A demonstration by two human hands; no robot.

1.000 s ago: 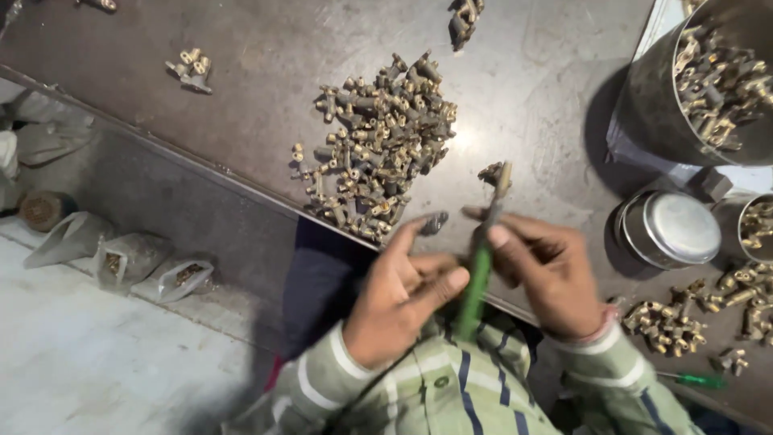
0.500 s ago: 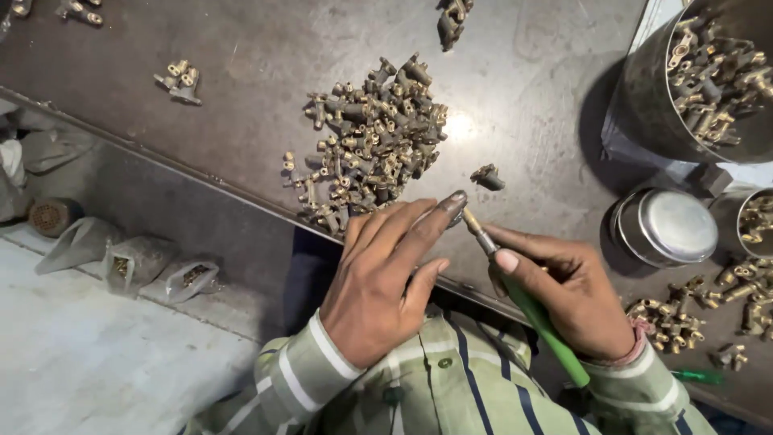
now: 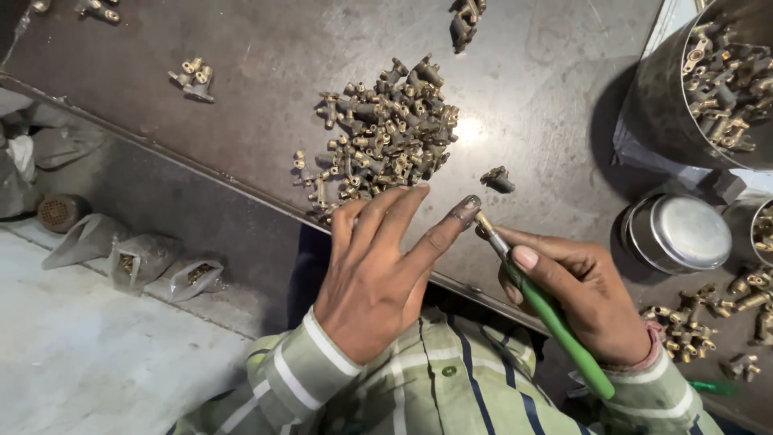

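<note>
My left hand [image 3: 382,270] lies flat with its fingers spread, reaching toward the pile of small brass fittings [image 3: 382,133] on the dark metal table [image 3: 241,80]; it holds nothing. My right hand [image 3: 584,294] grips a green-handled tool [image 3: 555,318] whose metal tip points up-left, close to my left index fingertip. One single fitting [image 3: 498,179] lies apart, just right of the pile and above the tool tip.
A large steel can [image 3: 708,89] full of fittings stands at the upper right, with a round steel lid [image 3: 680,234] below it. More fittings [image 3: 700,322] lie right of my right hand. Small plastic bags [image 3: 137,262] sit on the floor at the left.
A second ago both hands held the tool upright with a fitting on its tip. That fitting now lies on the table, the tool is tilted low, and my left hand stretches toward the pile.
</note>
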